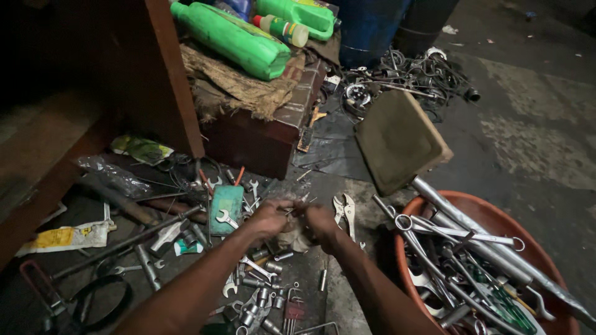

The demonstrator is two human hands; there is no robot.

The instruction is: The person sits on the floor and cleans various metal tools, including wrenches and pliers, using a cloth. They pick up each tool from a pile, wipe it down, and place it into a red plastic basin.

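Nearest the camera, sockets and small wrenches (261, 291) are lying scattered on the floor (347, 298) between the two forearms, along with a red-handled set of keys (293, 310). Just above them the left hand (268, 217) and the right hand (321, 221) are meeting over the heap, fingers narrowed and pinching a small metal piece (295, 209) between them. It is too small and dim to name, and I cannot tell whether it is being joined or pulled apart; judging by the loose parts lying all around, the work is looking only partly done, with much unsorted.

To the right, an orange basin (496, 214) is holding long spanners and pipes (459, 248) piled past its rim, close beside the right forearm. Pliers (344, 211) are lying just beyond the right hand, and a teal tin (226, 208) with a spanner on it is sitting just left of the left hand. A long bar (124, 242) is crossing the floor on the left.

Farther off, a flat board (400, 139) is leaning near a tangle of wire (416, 77), and green bottles (233, 37) are resting on sacking atop a wooden box (261, 139).
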